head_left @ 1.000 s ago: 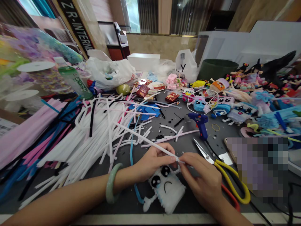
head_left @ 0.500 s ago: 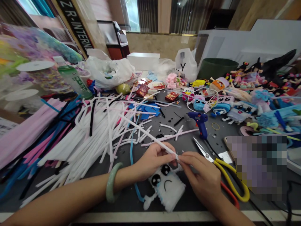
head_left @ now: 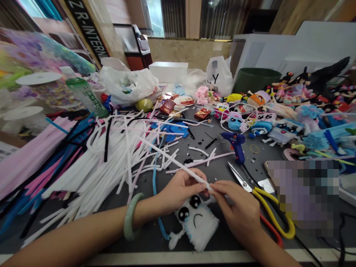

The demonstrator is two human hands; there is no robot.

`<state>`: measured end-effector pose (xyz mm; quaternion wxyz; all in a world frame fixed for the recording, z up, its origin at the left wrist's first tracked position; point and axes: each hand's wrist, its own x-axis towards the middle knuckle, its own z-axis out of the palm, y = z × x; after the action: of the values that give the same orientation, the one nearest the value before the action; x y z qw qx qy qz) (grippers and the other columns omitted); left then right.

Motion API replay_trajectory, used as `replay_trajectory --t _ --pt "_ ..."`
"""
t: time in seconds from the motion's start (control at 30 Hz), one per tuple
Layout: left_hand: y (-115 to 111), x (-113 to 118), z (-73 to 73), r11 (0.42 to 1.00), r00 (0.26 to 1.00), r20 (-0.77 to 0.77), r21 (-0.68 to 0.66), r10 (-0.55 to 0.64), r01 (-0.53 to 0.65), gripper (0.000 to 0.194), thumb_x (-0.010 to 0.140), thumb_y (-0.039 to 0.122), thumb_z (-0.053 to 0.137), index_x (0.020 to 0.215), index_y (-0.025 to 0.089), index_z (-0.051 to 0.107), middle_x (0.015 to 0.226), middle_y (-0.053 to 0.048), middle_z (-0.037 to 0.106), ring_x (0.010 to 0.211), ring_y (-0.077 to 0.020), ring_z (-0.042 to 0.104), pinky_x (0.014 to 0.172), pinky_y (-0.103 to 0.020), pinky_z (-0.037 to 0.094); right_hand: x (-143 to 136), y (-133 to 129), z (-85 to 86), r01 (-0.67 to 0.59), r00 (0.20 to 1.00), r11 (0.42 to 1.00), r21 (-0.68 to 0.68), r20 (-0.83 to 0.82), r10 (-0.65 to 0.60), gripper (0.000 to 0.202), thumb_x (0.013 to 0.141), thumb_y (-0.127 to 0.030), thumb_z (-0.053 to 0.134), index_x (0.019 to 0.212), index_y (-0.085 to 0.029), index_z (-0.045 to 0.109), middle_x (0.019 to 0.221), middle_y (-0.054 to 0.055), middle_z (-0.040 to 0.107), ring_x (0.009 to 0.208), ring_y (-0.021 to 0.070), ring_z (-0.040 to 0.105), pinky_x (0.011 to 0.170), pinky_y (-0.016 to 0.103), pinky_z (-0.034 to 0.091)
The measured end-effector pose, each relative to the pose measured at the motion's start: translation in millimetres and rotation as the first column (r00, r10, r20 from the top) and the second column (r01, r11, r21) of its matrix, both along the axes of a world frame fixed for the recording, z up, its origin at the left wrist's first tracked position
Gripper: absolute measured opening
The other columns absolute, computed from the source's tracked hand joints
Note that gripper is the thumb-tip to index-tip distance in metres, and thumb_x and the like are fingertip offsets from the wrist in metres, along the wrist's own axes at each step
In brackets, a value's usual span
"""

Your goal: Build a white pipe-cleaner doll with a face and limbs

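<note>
A long white pipe cleaner (head_left: 172, 159) slants from the pile down to my fingertips. My left hand (head_left: 185, 187) pinches it near its lower end, a green bangle on the wrist. My right hand (head_left: 236, 204) pinches the end beside the left fingertips. Just below both hands lies a white fuzzy doll (head_left: 201, 226) with big black eyes, a frowning mouth and a twisted arm; its upper part is partly hidden by my hands. A blue pipe cleaner (head_left: 155, 181) runs past my left wrist toward the doll.
Scissors (head_left: 274, 211) with yellow and red handles lie right of my right hand, with a blue glue gun (head_left: 236, 144) behind them. White pipe cleaners (head_left: 105, 163) are heaped at left. Small plush figures (head_left: 261, 124) crowd the back right. A green bottle (head_left: 86, 96) leans at back left.
</note>
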<state>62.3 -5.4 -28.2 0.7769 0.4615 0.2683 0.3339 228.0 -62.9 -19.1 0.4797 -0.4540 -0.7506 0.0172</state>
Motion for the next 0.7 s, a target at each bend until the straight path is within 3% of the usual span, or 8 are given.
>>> replay_trajectory --t 0.7 --pt "0.9 -1.2 1.2 0.994 0.999 0.017 0.107 -0.027 0.025 0.017 0.079 0.022 0.073 0.080 0.012 0.059 0.070 -0.002 0.066 0.068 -0.0103 0.062 0.068 -0.021 0.046 -0.1 -1.6 -0.3 -0.054 0.998 0.995 -0.086 -0.020 0.053 0.010 0.087 -0.009 0.059 0.087 -0.017 0.062 0.079 0.002 0.070 0.071 0.0116 0.065 0.067 0.023 0.051"
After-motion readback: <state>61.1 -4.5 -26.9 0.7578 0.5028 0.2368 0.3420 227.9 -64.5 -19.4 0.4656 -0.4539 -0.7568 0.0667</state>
